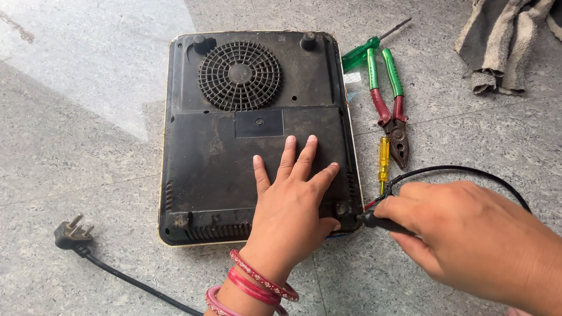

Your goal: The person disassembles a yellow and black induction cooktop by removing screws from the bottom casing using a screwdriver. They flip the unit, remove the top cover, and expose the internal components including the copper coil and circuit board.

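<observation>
Grey stone floor (88, 146). Left hand (290, 205) flat, fingers spread, pinning upturned cooktop (222, 175); right hand (468, 234) pinches cord (468, 171) at entry.

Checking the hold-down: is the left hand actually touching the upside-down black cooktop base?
Touching. The head view shows the left hand lying palm-down on the upside-down black plastic cooktop base, fingers spread flat, no gap showing.

Left hand (290, 202) flat on cooktop underside (216, 158); right hand (468, 234) pinching cord (380, 223).

A dark rectangular label (259, 123) sits on the appliance's underside (205, 164), just below its fan grille (239, 75).
</observation>
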